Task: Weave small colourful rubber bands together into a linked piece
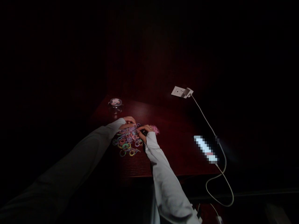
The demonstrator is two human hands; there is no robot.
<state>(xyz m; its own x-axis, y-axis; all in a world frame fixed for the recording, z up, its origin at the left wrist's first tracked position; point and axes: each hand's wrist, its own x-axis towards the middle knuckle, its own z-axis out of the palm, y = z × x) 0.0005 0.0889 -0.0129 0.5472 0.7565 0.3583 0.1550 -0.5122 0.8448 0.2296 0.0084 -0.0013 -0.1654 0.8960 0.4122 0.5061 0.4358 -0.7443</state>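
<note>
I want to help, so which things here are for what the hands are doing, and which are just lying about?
Probably in the job:
colourful loops, at the left hand and right hand
pink bundle, beside the right hand
lidded jar, perhaps, though untouched

Apparently not involved:
pixelated bright object
white cable
white charger

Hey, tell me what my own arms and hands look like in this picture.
Both arms wear long, plain, pale grey or white sleeves, the left sleeve dimmer in shadow, the right sleeve brighter. Left hand and right hand are ungloved; a tiny glint on a right finger may be a ring.
</note>
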